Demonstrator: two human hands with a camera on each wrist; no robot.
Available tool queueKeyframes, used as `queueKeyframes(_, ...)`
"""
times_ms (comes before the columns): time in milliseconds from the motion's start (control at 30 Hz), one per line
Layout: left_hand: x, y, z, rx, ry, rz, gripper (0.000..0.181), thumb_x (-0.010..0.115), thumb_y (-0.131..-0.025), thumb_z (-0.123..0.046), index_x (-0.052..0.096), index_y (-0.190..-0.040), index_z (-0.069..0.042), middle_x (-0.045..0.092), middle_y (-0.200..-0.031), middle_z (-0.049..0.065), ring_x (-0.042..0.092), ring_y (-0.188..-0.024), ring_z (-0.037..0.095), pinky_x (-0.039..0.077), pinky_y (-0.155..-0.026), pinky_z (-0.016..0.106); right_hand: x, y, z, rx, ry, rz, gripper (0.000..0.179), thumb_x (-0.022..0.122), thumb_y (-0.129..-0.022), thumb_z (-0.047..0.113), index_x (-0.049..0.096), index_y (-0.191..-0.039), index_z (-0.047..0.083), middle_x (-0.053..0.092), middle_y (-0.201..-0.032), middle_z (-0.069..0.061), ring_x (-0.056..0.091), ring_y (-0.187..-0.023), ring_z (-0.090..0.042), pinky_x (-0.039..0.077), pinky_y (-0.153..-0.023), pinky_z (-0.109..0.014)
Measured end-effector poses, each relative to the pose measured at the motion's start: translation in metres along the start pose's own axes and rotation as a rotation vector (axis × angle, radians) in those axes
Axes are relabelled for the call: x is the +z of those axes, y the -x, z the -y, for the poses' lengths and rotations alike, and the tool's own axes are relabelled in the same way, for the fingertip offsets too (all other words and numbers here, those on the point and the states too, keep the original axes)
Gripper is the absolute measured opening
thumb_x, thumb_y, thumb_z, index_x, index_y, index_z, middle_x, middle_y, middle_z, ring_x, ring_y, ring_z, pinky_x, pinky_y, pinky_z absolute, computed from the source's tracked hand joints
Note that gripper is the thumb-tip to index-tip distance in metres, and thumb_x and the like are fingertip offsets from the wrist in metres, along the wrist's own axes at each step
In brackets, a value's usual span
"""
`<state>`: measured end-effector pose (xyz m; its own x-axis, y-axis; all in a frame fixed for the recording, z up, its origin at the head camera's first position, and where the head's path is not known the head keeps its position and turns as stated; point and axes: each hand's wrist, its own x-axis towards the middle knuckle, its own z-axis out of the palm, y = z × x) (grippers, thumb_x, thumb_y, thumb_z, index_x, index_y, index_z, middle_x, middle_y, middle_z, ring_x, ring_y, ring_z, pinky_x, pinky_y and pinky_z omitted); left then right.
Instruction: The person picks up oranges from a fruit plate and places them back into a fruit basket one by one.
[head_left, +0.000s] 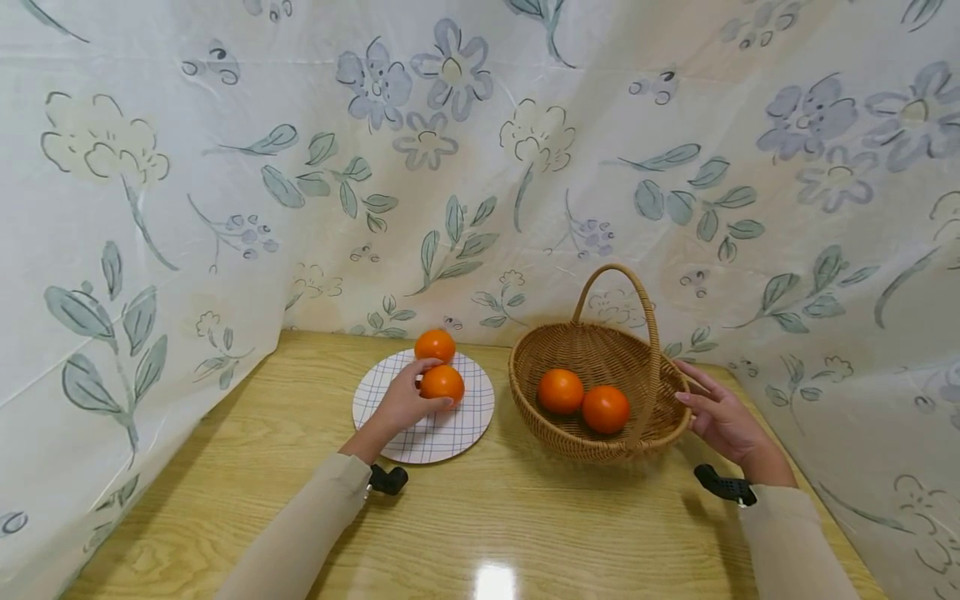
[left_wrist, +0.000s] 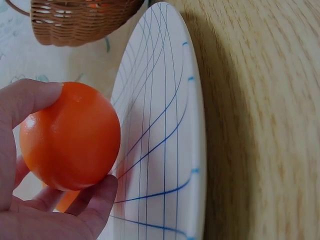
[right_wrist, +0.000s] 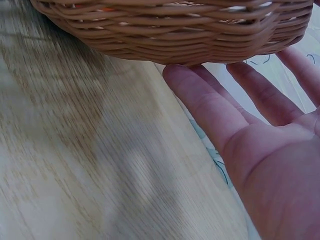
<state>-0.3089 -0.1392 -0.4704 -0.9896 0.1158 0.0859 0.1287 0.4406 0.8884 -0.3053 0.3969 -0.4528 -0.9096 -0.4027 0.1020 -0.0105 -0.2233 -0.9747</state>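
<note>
My left hand (head_left: 408,402) grips an orange (head_left: 442,387) between thumb and fingers over a round white plate (head_left: 431,450) with blue grid lines. In the left wrist view the held orange (left_wrist: 72,137) sits close to the tilted-looking plate (left_wrist: 165,125); whether they touch is hard to tell. Behind it a second orange (head_left: 435,345) lies at the plate's far edge. On the right, my right hand (head_left: 723,417) touches the side of a wicker basket (head_left: 555,429) with fairly straight fingers. Inside lie two oranges, one on the left (head_left: 560,391) and one on the right (head_left: 606,409).
The basket's tall arched handle (head_left: 651,325) rises above its opening. Plate and basket stand side by side on a light wooden table (head_left: 465,517). A floral cloth (head_left: 450,208) hangs behind the table and along both sides.
</note>
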Motion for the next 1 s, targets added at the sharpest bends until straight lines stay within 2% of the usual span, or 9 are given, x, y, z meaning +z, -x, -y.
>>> queueKeyframes(400, -0.006, 0.005, -0.004, 0.021, 0.008, 0.012, 0.066, 0.084, -0.084, -0.023, 0.053, -0.143, -0.017, 0.052, -0.146, 0.010, 0.056, -0.118, 0.032, 0.051, -0.101, 0.050, 0.000, 0.000, -0.002, 0.005, 0.004, 0.015, 0.069, 0.040, -0.107, -0.003, 0.008, -0.166, 0.013, 0.054, -0.142, 0.006, 0.067, -0.119, -0.012, 0.061, -0.092, -0.035)
queueKeyframes(833, -0.009, 0.005, -0.035, 0.096, -0.016, 0.032, 0.066, 0.084, -0.085, -0.028, 0.054, -0.144, -0.018, 0.055, -0.143, 0.011, 0.059, -0.117, 0.032, 0.056, -0.097, 0.044, -0.003, -0.002, -0.001, 0.017, 0.019, 0.001, 0.069, 0.042, -0.107, -0.002, 0.009, -0.166, 0.014, 0.052, -0.142, 0.007, 0.066, -0.119, -0.011, 0.060, -0.092, -0.036)
queueKeyframes(1000, -0.007, 0.004, -0.049, 0.096, 0.012, 0.053, 0.066, 0.084, -0.086, -0.027, 0.054, -0.144, -0.018, 0.053, -0.145, 0.010, 0.059, -0.121, 0.033, 0.057, -0.098, 0.046, -0.008, -0.005, -0.001, 0.009, 0.021, 0.022, 0.069, 0.041, -0.107, -0.002, 0.008, -0.166, 0.014, 0.053, -0.143, 0.006, 0.066, -0.120, -0.011, 0.061, -0.091, -0.036)
